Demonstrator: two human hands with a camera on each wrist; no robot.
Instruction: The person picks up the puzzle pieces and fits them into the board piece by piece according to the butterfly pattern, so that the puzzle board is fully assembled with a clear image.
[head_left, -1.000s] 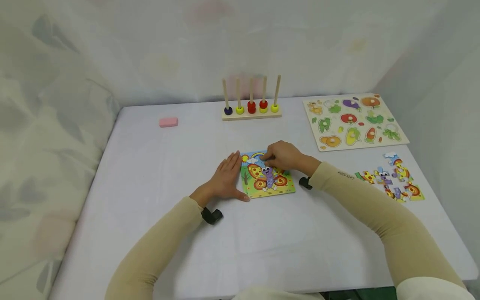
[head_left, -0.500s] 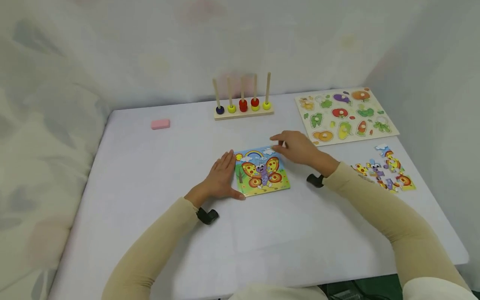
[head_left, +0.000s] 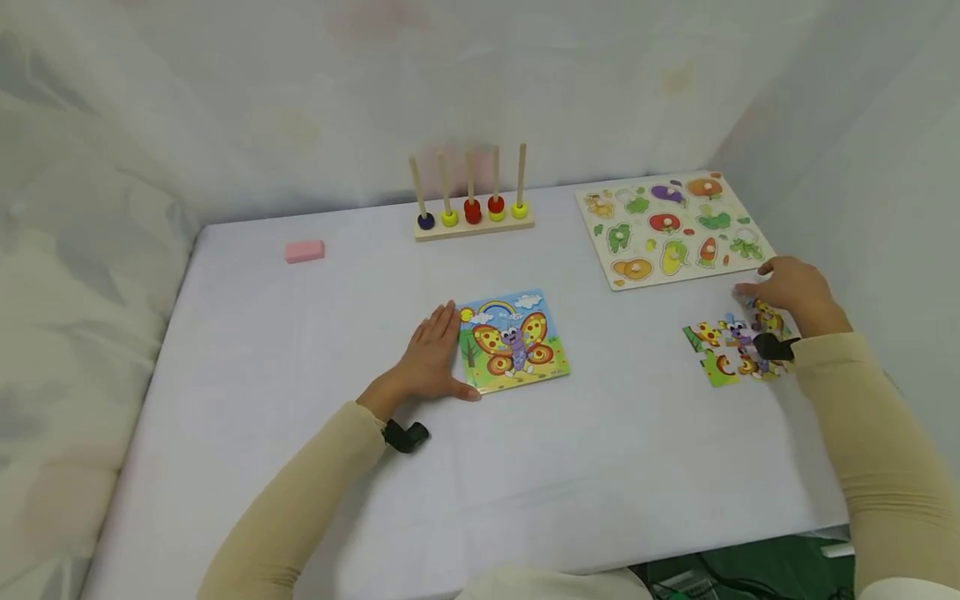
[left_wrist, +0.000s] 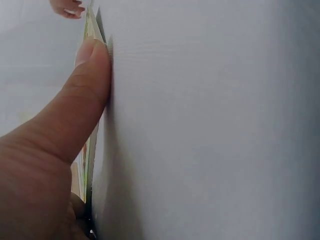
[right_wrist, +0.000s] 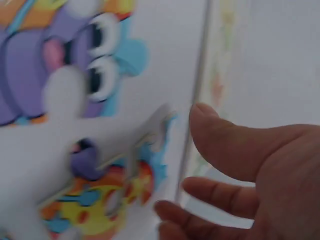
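A square butterfly puzzle board (head_left: 513, 342) lies on the white table, its picture showing a rainbow and sun. My left hand (head_left: 426, 360) rests along the board's left edge, fingers straight and thumb at the near corner. In the left wrist view the thumb (left_wrist: 80, 95) touches the board's edge (left_wrist: 89, 155). My right hand (head_left: 795, 293) is at the far right, over loose butterfly puzzle pieces (head_left: 708, 335), partly hiding them. In the right wrist view its thumb and fingers are parted and hold nothing, beside blurred puzzle pieces (right_wrist: 95, 205).
A wooden vegetable peg puzzle (head_left: 667, 229) lies at the back right, just beyond the right hand. A bead stacker with upright pegs (head_left: 474, 218) stands at the back middle. A pink block (head_left: 304, 251) lies at the back left. The table's front edge is near the body.
My right hand has left the top of the butterfly board and moved right to the loose pieces. The left hand stays at the board's edge. The head view has shifted somewhat.
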